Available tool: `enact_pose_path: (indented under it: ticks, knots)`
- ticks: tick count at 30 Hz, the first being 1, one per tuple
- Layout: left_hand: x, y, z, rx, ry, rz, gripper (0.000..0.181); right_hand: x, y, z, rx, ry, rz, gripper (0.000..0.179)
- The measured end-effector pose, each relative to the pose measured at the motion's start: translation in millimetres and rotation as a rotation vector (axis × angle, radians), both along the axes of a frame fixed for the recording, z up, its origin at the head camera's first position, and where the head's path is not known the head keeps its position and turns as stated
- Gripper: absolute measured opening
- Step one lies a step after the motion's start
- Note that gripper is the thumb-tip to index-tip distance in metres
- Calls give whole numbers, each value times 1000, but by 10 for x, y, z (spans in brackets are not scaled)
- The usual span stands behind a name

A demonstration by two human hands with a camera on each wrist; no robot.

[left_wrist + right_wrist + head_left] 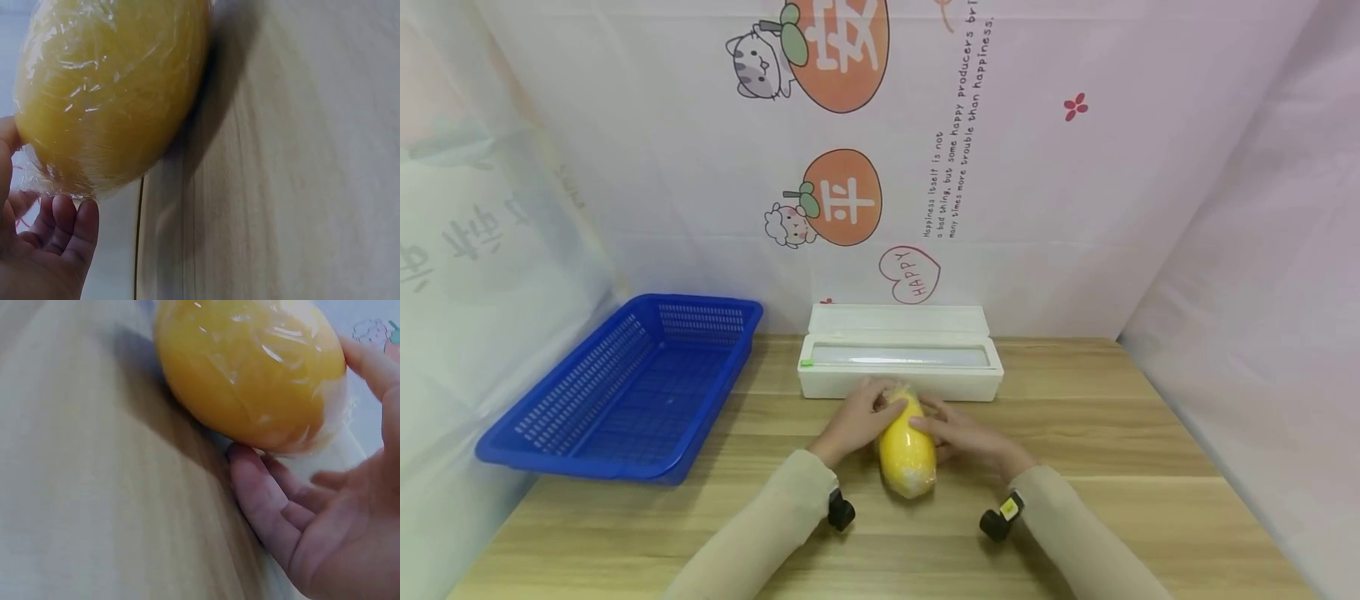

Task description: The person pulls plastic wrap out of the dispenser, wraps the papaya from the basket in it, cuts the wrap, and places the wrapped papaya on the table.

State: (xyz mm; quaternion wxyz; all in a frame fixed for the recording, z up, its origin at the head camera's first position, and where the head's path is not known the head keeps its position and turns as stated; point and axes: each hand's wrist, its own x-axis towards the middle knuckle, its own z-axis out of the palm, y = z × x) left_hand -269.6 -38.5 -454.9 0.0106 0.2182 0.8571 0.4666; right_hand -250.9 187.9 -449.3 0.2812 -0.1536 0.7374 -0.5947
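Observation:
A yellow oblong fruit (pixel 906 454) wrapped in clear cling film is held between both hands over the wooden table, its long side pointing toward me. My left hand (pixel 859 417) grips its far left part, thumb on top and fingers curled at the far end, where the film (pixel 59 184) bunches up in the left wrist view. From the right, my right hand (pixel 962 433) holds it with the thumb on top and fingers (pixel 262 487) against the underside. Just beyond the hands is a white cling film box (pixel 898 385), lid raised, with the roll inside.
A blue plastic basket (pixel 711 417) with slotted walls stands at the left of the wooden table (pixel 1090 517). Printed white sheeting (pixel 1037 208) hangs behind and along both sides. A small green piece (pixel 807 363) sits on the box's left front edge.

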Motion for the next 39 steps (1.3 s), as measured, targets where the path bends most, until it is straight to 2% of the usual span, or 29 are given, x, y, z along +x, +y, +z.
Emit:
enact_pose_path:
  ticks: [4, 7, 12, 17, 20, 24, 28, 32, 39]
  knots:
    - [8, 0, -7, 14, 16, -17, 40, -68, -6, -7, 13, -32, 38, 78]
    - [15, 5, -6, 22, 41, -23, 32, -108, -1, -19, 42, -40, 36, 79]
    - [9, 22, -5, 31, 95, -30, 26, -120, 10, -38, 62, -7, 20, 77]
    - [16, 2, 10, 55, 83, -51, 35, -83, 21, -34, 85, 39, -10, 77]
    - [58, -46, 40, 54, 55, -100, 44, -60, 28, -39, 98, 65, -14, 76]
    - [131, -126, 67, -2, 4, -172, 69, -39, 26, -47, 89, 112, 12, 70]
    - [186, -168, 81, -34, -57, -197, 88, -18, 29, -42, 81, 144, 26, 65]
    - [207, -167, 91, -28, -61, -199, 85, 7, 48, -44, 83, 163, 26, 63]
    - [225, -180, 100, -39, -6, -204, 68, 45, 39, -61, 52, 218, 20, 56]
